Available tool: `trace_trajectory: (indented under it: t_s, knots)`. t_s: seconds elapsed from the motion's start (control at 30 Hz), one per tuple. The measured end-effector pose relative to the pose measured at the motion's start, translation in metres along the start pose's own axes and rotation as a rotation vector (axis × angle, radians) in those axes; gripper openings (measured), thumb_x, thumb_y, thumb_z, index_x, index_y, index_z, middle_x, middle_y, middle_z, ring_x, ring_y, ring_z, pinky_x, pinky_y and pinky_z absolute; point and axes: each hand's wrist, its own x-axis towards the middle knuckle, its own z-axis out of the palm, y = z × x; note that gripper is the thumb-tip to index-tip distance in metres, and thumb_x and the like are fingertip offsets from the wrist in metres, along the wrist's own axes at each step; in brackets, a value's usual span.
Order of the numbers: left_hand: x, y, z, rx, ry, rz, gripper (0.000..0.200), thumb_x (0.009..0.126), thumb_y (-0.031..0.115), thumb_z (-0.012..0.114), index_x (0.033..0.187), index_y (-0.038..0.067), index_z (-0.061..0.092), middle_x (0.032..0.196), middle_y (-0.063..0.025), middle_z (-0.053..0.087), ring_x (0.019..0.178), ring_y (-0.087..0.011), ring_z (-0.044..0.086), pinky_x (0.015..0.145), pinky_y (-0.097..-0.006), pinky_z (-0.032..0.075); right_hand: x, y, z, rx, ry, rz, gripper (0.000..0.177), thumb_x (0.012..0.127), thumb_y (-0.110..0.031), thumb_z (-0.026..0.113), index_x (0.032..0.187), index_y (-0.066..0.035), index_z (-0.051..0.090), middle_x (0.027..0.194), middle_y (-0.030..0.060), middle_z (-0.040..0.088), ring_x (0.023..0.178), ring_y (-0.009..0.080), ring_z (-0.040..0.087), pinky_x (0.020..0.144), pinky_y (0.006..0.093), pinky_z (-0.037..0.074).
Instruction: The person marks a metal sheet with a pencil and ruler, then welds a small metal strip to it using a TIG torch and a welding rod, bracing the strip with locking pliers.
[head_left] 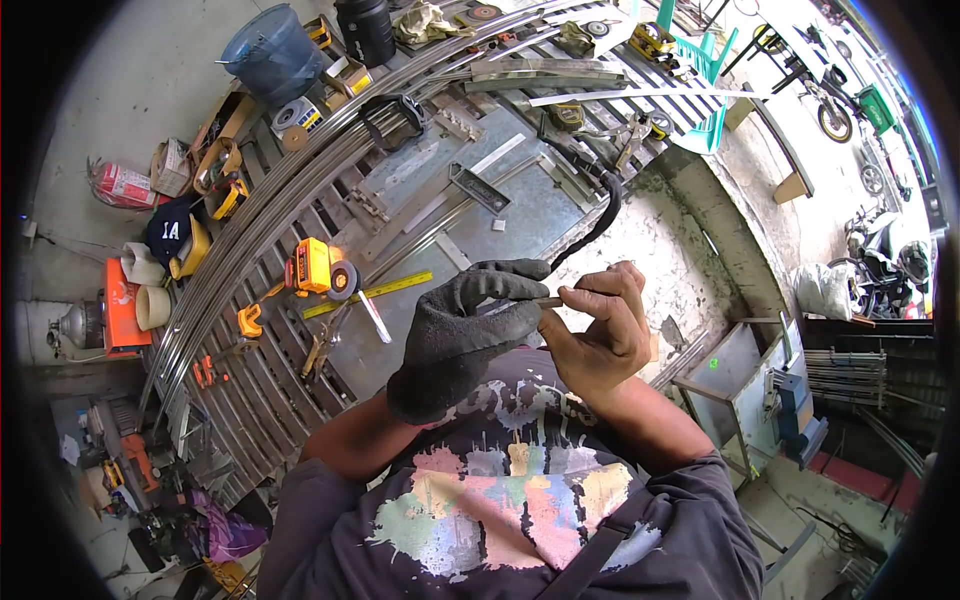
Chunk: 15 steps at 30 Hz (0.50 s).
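A dark, coated work glove covers my left hand (460,335), whose fingers are curled together round a small thin metal piece. My bare right hand (602,330) pinches the other end of this metal piece (545,302) between thumb and finger. Both hands are close together in front of my chest, above the edge of the metal sheet. The piece is mostly hidden by the fingers. Left of my hands, an orange-yellow angle grinder (314,268) lies on the slatted table, beside a yellow ruler (400,283).
Long metal rods (235,245) curve along the table's left side. A black cable (600,215) runs down past the metal sheet (530,225). Farther back are goggles (397,122), a blue bucket (270,55) and a green chair (708,70). A blue vise (795,410) is at the right.
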Motion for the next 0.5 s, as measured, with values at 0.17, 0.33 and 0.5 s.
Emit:
trace_trajectory:
  t_s: [0.17, 0.33, 0.5]
  knots:
    - [-0.005, 0.006, 0.005, -0.138, 0.088, -0.067, 0.017, 0.105, 0.0, 0.07, 0.122, -0.001, 0.073, 0.146, -0.0115, 0.067, 0.117, -0.0119, 0.067, 0.096, -0.0274, 0.057, 0.006, -0.008, -0.001, 0.009, -0.057, 0.02, 0.045, 0.067, -0.004, 0.1, 0.106, -0.005, 0.078, 0.091, 0.0101, 0.072, 0.08, 0.0242, 0.065, 0.084, 0.0423, 0.044]
    - [-0.008, 0.002, 0.0, 0.085, 0.142, 0.051, 0.015, 0.108, 0.004, 0.068, 0.122, -0.001, 0.072, 0.147, -0.0126, 0.067, 0.123, -0.0128, 0.064, 0.103, -0.0293, 0.055, 0.007, -0.012, -0.003, 0.051, -0.16, 0.039, 0.038, 0.072, -0.005, 0.098, 0.105, -0.004, 0.08, 0.092, 0.009, 0.075, 0.08, 0.0236, 0.068, 0.086, 0.0422, 0.045]
    - [-0.015, 0.002, 0.001, 0.107, 0.161, 0.023, 0.017, 0.108, 0.003, 0.068, 0.123, -0.002, 0.072, 0.145, -0.0119, 0.068, 0.121, -0.0128, 0.066, 0.099, -0.0287, 0.056, -0.002, -0.016, 0.0, 0.074, -0.108, 0.102, 0.034, 0.074, -0.005, 0.097, 0.103, -0.004, 0.08, 0.092, 0.0089, 0.076, 0.079, 0.0228, 0.068, 0.087, 0.0425, 0.045]
